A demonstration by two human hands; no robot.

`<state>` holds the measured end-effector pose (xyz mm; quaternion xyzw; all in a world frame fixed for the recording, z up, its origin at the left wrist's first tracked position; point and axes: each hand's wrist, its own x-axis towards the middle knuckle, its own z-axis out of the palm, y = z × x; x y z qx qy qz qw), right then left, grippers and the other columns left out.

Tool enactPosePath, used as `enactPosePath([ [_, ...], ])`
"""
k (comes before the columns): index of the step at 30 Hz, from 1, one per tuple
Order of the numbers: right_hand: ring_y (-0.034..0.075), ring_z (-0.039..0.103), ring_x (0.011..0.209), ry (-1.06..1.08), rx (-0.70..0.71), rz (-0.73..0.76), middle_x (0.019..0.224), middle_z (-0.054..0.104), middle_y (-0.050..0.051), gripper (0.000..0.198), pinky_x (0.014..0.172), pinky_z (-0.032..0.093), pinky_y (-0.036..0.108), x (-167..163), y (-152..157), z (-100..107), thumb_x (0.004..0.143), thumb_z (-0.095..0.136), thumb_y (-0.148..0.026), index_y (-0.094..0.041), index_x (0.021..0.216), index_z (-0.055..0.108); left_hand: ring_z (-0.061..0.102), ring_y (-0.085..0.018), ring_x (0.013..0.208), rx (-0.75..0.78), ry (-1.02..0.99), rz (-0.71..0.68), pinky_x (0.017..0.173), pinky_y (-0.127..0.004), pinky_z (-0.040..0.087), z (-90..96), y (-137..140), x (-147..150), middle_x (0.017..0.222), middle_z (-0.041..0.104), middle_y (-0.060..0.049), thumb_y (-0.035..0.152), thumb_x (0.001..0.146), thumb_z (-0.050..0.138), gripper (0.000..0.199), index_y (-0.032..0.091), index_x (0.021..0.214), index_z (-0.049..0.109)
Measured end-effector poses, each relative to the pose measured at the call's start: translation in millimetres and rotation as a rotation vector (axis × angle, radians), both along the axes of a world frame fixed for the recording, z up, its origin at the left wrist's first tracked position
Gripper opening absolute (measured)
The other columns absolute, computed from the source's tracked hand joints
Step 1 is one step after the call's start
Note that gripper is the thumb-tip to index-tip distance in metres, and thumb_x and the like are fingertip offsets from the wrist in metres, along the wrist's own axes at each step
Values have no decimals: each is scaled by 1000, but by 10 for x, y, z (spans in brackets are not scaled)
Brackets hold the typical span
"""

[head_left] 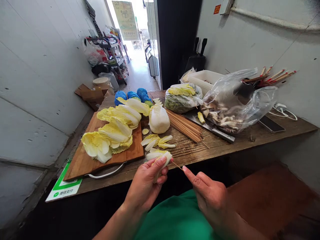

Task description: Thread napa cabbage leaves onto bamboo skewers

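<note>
One end of the thin skewer [178, 165] is lost at the cabbage piece [167, 155] in the left hand [150, 175] — how far it goes in cannot be told — and the other end is covered by the right hand [208, 190], whose curled fingers are partly out of sight. Both forearms and the green garment [175, 216] are cut off by the bottom edge. The skewer bundle [186, 126] and a leaf scrap [201, 117] cover parts of the knife [223, 135]. The cutting board [136, 146] hides some of the green-and-white sign [65, 183]. A clear bag [265, 96] blocks part of the white tub [203, 78]. Writing on the doorway poster [125, 20] and the orange sticker [217, 9] is too small to read
</note>
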<state>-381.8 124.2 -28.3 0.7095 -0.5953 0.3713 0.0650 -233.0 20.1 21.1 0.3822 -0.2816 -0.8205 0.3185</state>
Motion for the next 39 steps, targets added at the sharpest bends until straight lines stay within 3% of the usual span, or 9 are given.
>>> enactPosePath([
  [17,7,43,44,-2,60,-5,58,45,-2,39,43,36,16,3,6,23,91,34,-6,-9,121,57,39,-4,55,-52,-64,53,39,-11,28,-18,48,-59,72,55,-4,26,63,77,25,7,78,71],
  [23,7,42,44,-57,49,40,59,44,-2,40,43,36,17,0,-4,0,89,36,-5,-9,125,54,39,-2,56,-18,-12,28,40,-10,28,-42,51,-48,84,57,-6,24,68,74,20,7,78,70],
  [32,6,42,44,-55,25,32,59,45,-2,43,43,35,16,6,-9,-4,89,33,-4,-11,127,52,38,-3,55,-15,-28,76,39,-11,28,-3,82,-81,72,53,-3,25,65,76,22,7,75,70],
  [39,7,43,44,-33,55,23,60,45,-2,40,44,36,16,6,-19,-18,91,34,-7,-11,126,52,39,-4,54,-144,-99,168,40,-14,30,-6,86,-109,75,58,-5,30,63,77,25,9,76,70],
])
